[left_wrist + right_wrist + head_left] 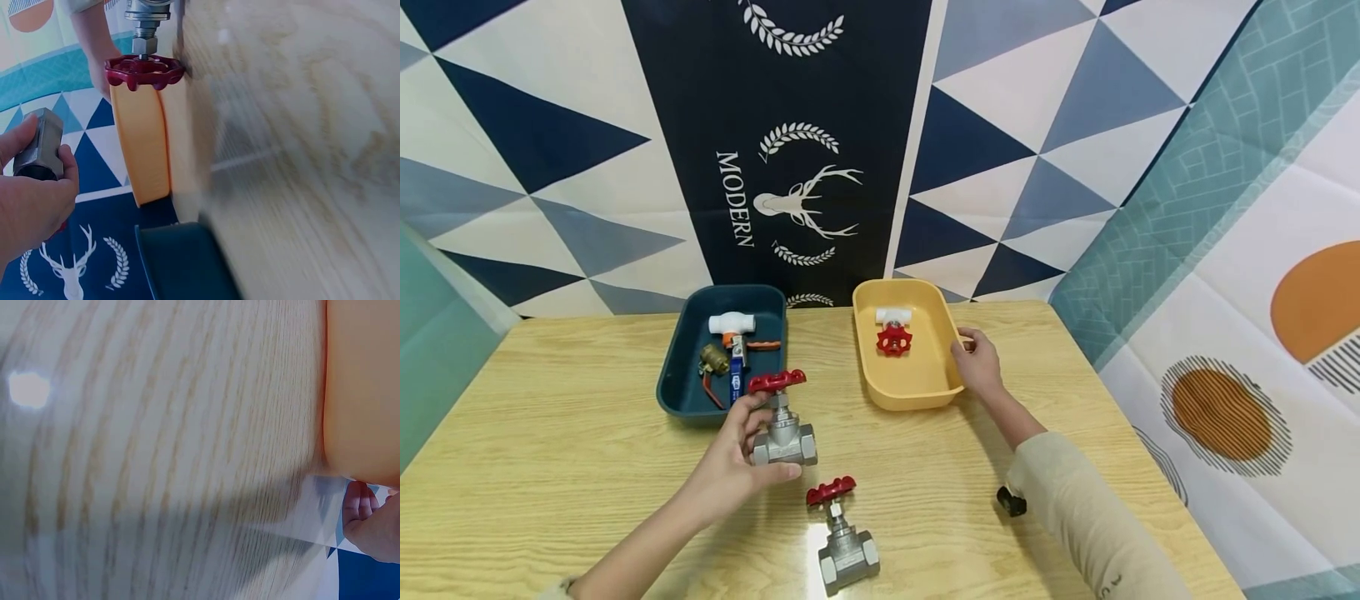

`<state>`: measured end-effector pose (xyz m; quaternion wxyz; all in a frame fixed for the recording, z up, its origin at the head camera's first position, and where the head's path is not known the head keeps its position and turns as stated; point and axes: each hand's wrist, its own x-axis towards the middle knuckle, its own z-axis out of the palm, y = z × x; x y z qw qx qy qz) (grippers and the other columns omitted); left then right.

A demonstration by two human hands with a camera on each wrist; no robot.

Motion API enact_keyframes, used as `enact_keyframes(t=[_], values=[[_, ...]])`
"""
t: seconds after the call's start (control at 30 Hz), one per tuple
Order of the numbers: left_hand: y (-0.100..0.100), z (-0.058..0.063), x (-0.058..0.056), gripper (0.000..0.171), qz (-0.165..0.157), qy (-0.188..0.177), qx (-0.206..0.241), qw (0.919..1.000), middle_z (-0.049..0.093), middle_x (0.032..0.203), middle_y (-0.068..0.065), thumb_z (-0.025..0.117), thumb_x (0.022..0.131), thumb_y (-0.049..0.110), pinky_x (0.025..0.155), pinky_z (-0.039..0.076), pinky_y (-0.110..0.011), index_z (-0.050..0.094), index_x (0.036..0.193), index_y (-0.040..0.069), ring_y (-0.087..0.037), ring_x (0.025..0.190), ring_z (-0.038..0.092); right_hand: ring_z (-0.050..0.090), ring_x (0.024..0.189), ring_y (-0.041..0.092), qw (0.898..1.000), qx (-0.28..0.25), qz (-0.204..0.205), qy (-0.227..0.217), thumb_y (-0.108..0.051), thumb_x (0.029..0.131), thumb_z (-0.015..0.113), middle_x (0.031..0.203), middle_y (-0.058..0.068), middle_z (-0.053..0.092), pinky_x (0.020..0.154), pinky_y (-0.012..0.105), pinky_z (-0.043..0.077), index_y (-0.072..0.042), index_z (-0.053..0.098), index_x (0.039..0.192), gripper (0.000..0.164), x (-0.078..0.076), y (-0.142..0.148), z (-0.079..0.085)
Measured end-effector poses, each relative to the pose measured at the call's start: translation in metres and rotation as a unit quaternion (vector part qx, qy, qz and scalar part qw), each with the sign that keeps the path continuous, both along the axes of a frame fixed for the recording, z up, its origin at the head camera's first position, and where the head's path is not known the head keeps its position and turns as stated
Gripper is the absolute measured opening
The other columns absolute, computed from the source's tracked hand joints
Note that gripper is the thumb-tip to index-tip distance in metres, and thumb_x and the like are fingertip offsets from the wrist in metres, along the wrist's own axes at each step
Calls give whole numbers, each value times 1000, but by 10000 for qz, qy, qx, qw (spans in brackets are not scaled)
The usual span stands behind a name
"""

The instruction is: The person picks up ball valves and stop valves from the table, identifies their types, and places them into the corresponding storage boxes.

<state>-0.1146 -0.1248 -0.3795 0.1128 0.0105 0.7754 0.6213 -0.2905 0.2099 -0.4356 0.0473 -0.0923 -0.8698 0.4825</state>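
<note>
My left hand (733, 462) holds a metal gate valve (785, 443) with a red handwheel, above the table near the blue bin's front corner. In the left wrist view, fingers and thumb pinch the grey valve body (45, 140). A second gate valve (848, 558), also with a red handwheel, is on the table just in front of that hand. My right hand (979, 364) grips the right rim of a yellow bin (928, 367). Inside this bin is a white plastic valve with a red handwheel (894, 340). In the right wrist view, curled fingers (357, 503) meet the bin's edge.
The dark blue bin (673, 379) at the back left contains a white-and-orange plastic valve (732, 323), a brass valve (713, 358) with a red lever and a blue-handled valve (737, 377). Patterned cloth (820, 100) hangs behind the wooden table (572, 433).
</note>
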Motion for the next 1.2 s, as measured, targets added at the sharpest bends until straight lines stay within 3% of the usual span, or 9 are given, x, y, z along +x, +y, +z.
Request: enact_keyframes(t=[0.43, 1.2], values=[[17, 9, -13, 87, -296, 208, 249, 9990, 47, 135, -14, 80, 70, 8, 92, 45, -30, 25, 139, 11, -26, 111, 50, 48, 81, 16, 10000, 56, -35, 48, -14, 93, 50, 94, 10, 50, 63, 20, 41, -4, 51, 130, 38, 0, 1, 1], [58, 10, -48, 84, -667, 518, 488, 9952, 52, 129, -17, 78, 68, 1, 87, 44, -28, 29, 136, 7, -25, 103, 52, 50, 80, 16, 9998, -157, 40, 103, -14, 92, 50, 95, 12, 53, 63, 20, 43, -3, 51, 129, 39, 0, 1, -1]])
